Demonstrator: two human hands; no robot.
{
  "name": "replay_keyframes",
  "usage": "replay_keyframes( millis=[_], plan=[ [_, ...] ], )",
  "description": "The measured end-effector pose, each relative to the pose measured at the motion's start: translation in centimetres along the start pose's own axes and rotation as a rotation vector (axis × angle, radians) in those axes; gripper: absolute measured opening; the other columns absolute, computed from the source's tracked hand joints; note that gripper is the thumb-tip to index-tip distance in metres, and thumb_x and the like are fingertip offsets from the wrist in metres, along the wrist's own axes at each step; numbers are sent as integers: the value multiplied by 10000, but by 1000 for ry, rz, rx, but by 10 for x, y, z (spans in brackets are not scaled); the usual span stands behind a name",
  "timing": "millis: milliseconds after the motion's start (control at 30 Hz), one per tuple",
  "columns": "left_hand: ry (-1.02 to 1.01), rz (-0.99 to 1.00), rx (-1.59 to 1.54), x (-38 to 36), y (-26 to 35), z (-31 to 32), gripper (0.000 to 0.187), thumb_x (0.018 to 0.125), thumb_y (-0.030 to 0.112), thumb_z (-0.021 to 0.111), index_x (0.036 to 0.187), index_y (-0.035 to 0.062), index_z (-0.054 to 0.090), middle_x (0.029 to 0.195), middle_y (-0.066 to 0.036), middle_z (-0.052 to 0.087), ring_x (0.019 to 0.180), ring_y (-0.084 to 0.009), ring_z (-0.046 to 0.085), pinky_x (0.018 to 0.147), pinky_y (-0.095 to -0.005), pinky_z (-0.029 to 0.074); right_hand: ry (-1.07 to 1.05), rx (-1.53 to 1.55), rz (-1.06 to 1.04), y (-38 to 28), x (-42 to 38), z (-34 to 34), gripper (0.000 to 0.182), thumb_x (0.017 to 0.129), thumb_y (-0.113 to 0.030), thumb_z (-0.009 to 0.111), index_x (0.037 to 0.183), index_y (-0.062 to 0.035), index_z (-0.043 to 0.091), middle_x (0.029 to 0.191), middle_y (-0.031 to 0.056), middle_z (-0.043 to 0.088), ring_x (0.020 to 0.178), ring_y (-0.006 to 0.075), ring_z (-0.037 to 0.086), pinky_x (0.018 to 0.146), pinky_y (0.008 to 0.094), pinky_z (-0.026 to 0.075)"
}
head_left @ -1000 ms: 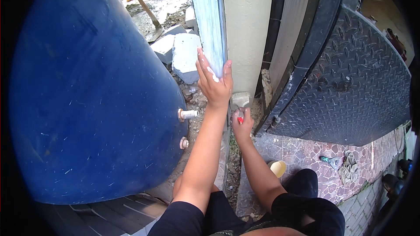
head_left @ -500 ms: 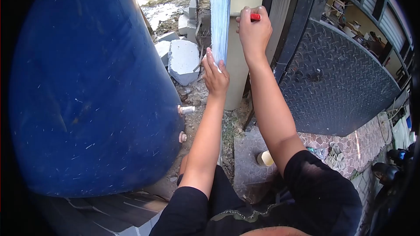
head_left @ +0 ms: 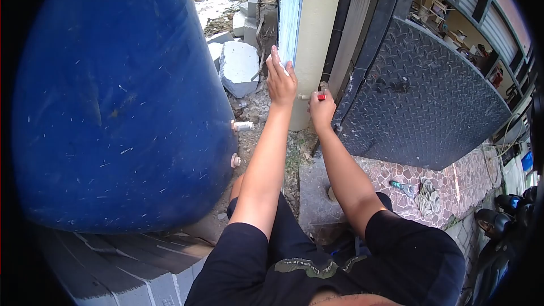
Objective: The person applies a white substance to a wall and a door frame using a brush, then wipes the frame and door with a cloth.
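My left hand (head_left: 280, 82) is at the white-streaked, bluish post (head_left: 290, 17), fingers along its left side and thumb on its right. Its palm side is hidden from me. Lower and to the right, my right hand (head_left: 322, 110) is closed round a small paintbrush (head_left: 321, 97) with a red handle. The brush's pale tip points left against the lower part of the cream post (head_left: 317, 34), which stands directly beside the white one.
A large blue tank (head_left: 124, 107) with a metal pipe fitting (head_left: 243, 126) fills the left. Broken concrete blocks (head_left: 239, 68) lie behind it. A black diamond-plate panel (head_left: 425, 96) stands on the right. A cup (head_left: 332, 194) is partly hidden by my right forearm; a rag (head_left: 428, 196) lies on the paving.
My right hand has moved down the cream post with the brush, from near the top to near the base. My left hand keeps its place on the white post. The view has shifted slightly.
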State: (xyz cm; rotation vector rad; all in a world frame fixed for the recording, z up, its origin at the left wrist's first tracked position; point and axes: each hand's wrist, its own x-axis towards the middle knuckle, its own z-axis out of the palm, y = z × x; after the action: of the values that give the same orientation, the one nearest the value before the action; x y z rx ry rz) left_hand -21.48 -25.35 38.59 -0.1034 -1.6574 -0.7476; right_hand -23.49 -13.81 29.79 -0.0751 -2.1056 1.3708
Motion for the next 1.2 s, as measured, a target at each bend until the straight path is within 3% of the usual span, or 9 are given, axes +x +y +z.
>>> replay_keyframes(
  millis=[133, 167, 433, 500, 600, 800, 900, 1000, 1200],
  plan=[
    [-12, -6, -8, -2, 2, -2, 501, 898, 79, 472, 1330, -57, 259, 1251, -286, 431, 1032, -465, 518, 810, -462, 494, -25, 190, 35, -51, 45, -3, 208, 869, -145, 567, 725, -22, 481, 562, 74, 568, 473, 143, 580, 422, 288, 486],
    [-6, -15, -11, -1, 2, -1, 499, 900, 82, 469, 1330, -59, 258, 1249, -288, 431, 1038, -468, 514, 811, -464, 493, 1, 274, 68, -88, 58, -12, 219, 839, -207, 580, 752, -19, 509, 546, 127, 583, 492, 249, 623, 483, 368, 481],
    [25, 29, 33, -1, -2, 2, 510, 911, 129, 468, 1341, -54, 264, 1226, -285, 439, 1019, -458, 520, 791, -456, 496, 297, 417, -529, -280, 182, -53, 215, 818, -221, 575, 749, -17, 564, 633, 138, 636, 594, 312, 641, 601, 378, 497],
    [45, 51, 49, 0, -2, 2, 525, 912, 152, 482, 1350, -51, 274, 1200, -276, 456, 983, -443, 542, 760, -445, 504, 229, 552, -496, -324, 143, -88, 264, 866, -184, 568, 692, -30, 442, 555, 98, 543, 504, 171, 604, 463, 312, 463],
    [68, 83, 81, -2, -2, 3, 517, 916, 152, 472, 1349, -52, 277, 1207, -277, 453, 1000, -443, 537, 784, -441, 497, 412, 513, -719, -304, 148, -83, 195, 812, -213, 592, 775, -25, 557, 674, 154, 641, 628, 345, 636, 598, 396, 495],
    [50, 49, 58, -1, -2, 2, 532, 903, 136, 489, 1353, -47, 273, 1219, -270, 453, 997, -446, 534, 762, -445, 503, 254, 191, -604, -168, 89, -45, 181, 778, -144, 645, 866, -42, 523, 691, 217, 607, 656, 410, 604, 556, 461, 476],
    [38, 50, 94, -2, -2, 2, 532, 902, 134, 488, 1356, -42, 272, 1222, -270, 453, 991, -446, 536, 753, -448, 504, 164, -24, -409, -124, 53, -46, 203, 816, -178, 619, 773, -11, 513, 638, 167, 617, 610, 329, 645, 541, 391, 493],
    [51, 50, 78, 0, -4, 4, 531, 904, 141, 487, 1360, -31, 273, 1227, -265, 453, 985, -448, 536, 747, -457, 504, -47, 4, -64, -126, 72, -49, 221, 790, -241, 618, 785, -26, 569, 697, 238, 608, 713, 428, 606, 638, 487, 479],
    [40, 48, 120, -4, -3, 4, 509, 920, 173, 466, 1341, -50, 286, 1263, -265, 436, 1023, -446, 527, 767, -465, 499, 159, 133, -384, -298, 172, -68, 259, 800, -270, 589, 818, -12, 602, 790, 241, 625, 799, 421, 604, 742, 473, 473]
  ],
)
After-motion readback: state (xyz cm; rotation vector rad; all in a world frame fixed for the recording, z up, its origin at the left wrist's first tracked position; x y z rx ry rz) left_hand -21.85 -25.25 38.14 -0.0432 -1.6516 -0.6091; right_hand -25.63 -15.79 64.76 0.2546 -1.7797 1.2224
